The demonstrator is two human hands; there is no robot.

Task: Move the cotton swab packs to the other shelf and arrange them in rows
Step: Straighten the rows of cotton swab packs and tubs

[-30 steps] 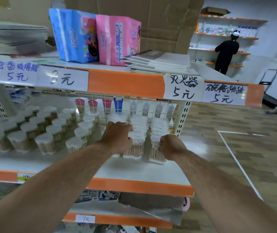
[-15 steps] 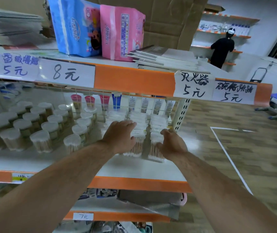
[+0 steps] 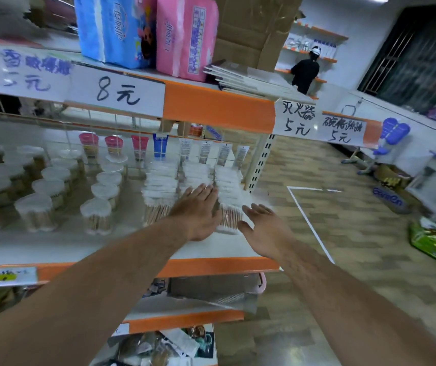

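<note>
On your left, clear round tubs (image 3: 35,213) with white lids stand in rows on the white shelf (image 3: 53,247), each filled with upright wooden-stemmed swabs. Behind them, pink, blue and white tubes (image 3: 113,145) hang along the back. Further right, the cotton swab packs (image 3: 160,192) stand in three rows running front to back on the same shelf, white tips up and stems showing through the clear wrap. Your left hand (image 3: 198,210) lies palm down over the front of the middle row, fingers straight and close together. Your right hand (image 3: 263,228) is spread open just beside the front pack of the right row; whether the thumb touches it, you cannot tell. A green carton (image 3: 433,241) sits on the floor far right, its contents blurred.
</note>
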